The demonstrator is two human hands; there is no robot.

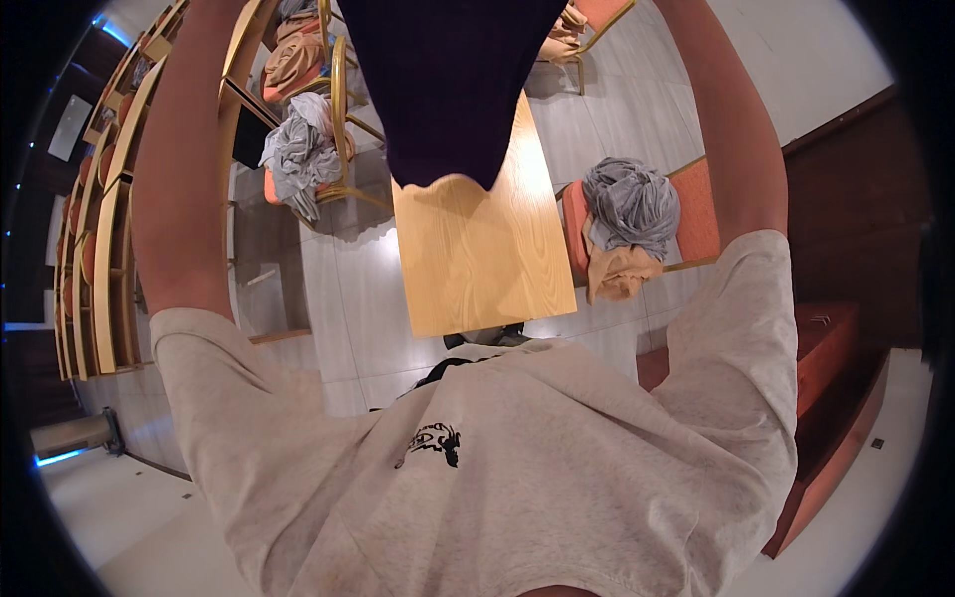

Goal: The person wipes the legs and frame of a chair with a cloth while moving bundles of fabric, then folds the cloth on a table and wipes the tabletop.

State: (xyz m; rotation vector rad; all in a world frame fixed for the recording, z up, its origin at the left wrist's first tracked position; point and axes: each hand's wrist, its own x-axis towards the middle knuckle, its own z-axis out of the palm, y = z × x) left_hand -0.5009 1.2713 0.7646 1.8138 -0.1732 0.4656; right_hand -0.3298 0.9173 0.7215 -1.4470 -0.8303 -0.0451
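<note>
Both my forearms reach up past the top edge of the view, so my left hand and my right hand are out of view. Between the arms a dark purple cloth (455, 82) hangs down from the top edge, spread wide above and narrower below. Its wavy lower edge is over a light wood-grain table (485, 261) and casts a shadow on it. What holds the cloth up is hidden.
A heap of grey cloth (633, 205) with tan cloth (623, 272) lies on an orange chair at the right. Light grey cloth (304, 149) is piled on a gold-framed chair at the left. Farther up are more chairs with tan cloth (295, 60). Long desks (112, 276) line the far left.
</note>
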